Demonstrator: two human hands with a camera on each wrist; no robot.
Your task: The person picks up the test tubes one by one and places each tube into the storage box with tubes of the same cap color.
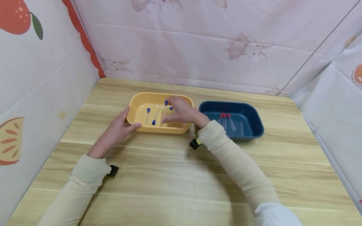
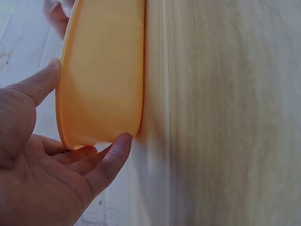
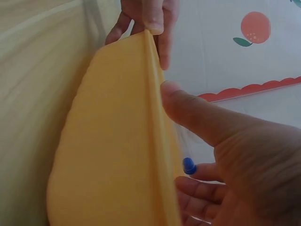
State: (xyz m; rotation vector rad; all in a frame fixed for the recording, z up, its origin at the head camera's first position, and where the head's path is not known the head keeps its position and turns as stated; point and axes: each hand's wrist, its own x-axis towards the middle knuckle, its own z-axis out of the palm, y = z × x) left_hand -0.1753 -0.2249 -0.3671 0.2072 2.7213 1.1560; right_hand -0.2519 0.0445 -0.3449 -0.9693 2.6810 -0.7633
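Observation:
My left hand [image 1: 117, 128] grips the left end of the yellow tray [image 1: 133, 113], with the thumb at the rim and the fingers against the outer wall. Over the tray's right half, my right hand [image 1: 181, 110] holds a clear test tube with a blue cap [image 1: 166, 103] between thumb and fingers. In the right wrist view that blue cap [image 3: 189, 165] shows above the rim by a fingertip. Several more blue-capped tubes, such as one test tube [image 1: 147, 116], lie in the tray. Part of the tray's right side is hidden behind the right hand.
A dark blue tray [image 1: 251, 121] stands to the right, holding red-capped tubes [image 1: 231, 122] and a clear tube [image 1: 241, 129]. The right forearm passes in front of its left corner. Printed cloth [image 1: 181, 47] hangs behind the wooden table [image 1: 158, 182].

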